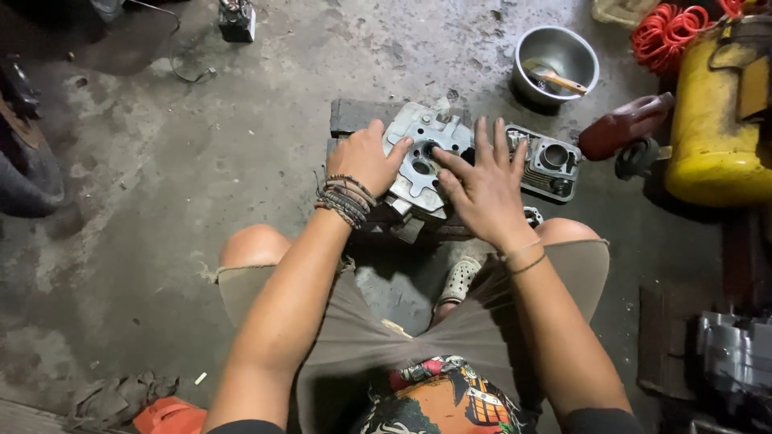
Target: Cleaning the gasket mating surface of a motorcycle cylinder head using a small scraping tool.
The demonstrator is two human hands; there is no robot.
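Head view, looking down at a stained concrete floor (201, 161).

Left hand (363, 157) laid on the left side of a grey metal engine part (418, 161), fingers together and curled over its edge, thumb stretched toward the round bore; steadying, not clamped. Right hand (481, 189) flat on the right side, fingers spread apart, index tip touching the rim of the bore.

Seems a step of feeling or checking the machined face. Next move probably calling for a firm hold by the left hand and a light, slow touch around the bore.

Engine part resting on a dark block (358, 115), just beyond the knees: flat face up, one big round hole, small bolt holes, dull and dusty. Second similar casting (551, 165) just right of it. Farther right, a steel bowl (556, 60) and a yellow tank (716, 120).
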